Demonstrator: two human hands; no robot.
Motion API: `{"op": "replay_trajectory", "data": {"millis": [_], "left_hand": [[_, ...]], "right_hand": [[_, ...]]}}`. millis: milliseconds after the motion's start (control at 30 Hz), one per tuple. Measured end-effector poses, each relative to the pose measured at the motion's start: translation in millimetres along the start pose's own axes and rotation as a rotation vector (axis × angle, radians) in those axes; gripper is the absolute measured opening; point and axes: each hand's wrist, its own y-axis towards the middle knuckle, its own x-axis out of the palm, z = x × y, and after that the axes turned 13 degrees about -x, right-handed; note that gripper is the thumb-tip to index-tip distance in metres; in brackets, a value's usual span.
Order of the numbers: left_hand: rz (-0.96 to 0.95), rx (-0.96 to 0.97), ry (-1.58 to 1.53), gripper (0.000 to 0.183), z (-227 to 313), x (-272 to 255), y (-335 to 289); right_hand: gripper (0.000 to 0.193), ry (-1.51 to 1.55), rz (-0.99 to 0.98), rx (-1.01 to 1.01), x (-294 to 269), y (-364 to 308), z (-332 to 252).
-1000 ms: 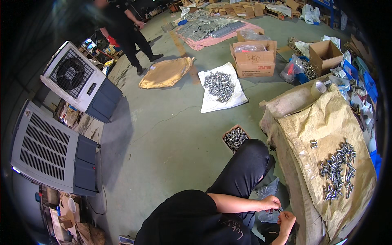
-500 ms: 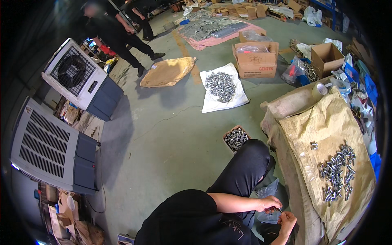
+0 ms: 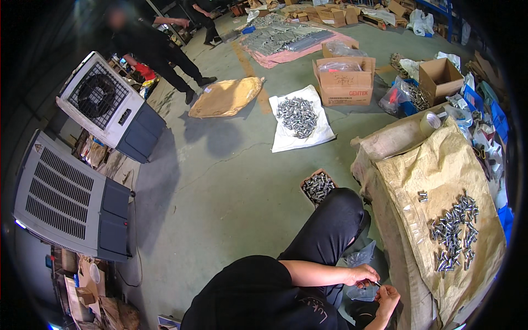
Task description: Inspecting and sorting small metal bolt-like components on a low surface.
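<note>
A: Where is the small dark piece (image 3: 378,284)?

B: Just left of the bench (image 3: 393,226), toward its near end, between the person's two hands

A: And what is each hand doing?

B: The left hand (image 3: 362,275), the one farther from the bench, pinches the piece in its fingertips. The right hand (image 3: 388,300), right beside the bench, has its fingers curled, tips close to the other end of the piece. Whether those tips grip it, I cannot tell

A: What's around them?

B: A clear plastic bag (image 3: 362,254) lies between the bench and the person's bent knee (image 3: 338,214)

A: And on the bench itself?

B: A creased tan sheet (image 3: 426,165) over the top, with a loose pile of shiny metal pieces (image 3: 454,231) on it. A small cluster (image 3: 423,196) sits apart from that pile, and a pale roll (image 3: 430,124) rests at the bench's far edge

A: Anything out on the floor?

B: Left of the bench, near it, a boxed heap of metal parts (image 3: 318,188). Beyond that, left of the bench's far end, a white sheet (image 3: 286,144) bearing another heap (image 3: 297,116). Well left of the bench stand two air coolers (image 3: 66,192), and far off past them a person in dark clothes (image 3: 159,55)
</note>
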Motion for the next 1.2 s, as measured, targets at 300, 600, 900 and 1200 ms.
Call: {"op": "replay_trajectory", "data": {"millis": [300,600,900,1200], "left_hand": [[-0.007,0.000,-0.002,0.013,0.1,-0.9,-1.1],[-0.036,0.009,-0.028,0.013,-1.4,-3.3,2.0],[-0.038,0.008,-0.080,0.012,-3.1,-3.7,5.3],[-0.039,0.024,-0.043,0.011,-1.8,-2.5,-0.3]], "right_hand": [[0.005,0.013,0.002,-0.007,-0.7,1.0,5.5],[0.005,0.008,-0.001,-0.025,0.6,1.0,2.6],[0.004,0.048,0.003,-0.028,-1.7,1.2,9.2],[0.006,0.045,0.008,-0.016,0.4,0.5,4.6]]}}
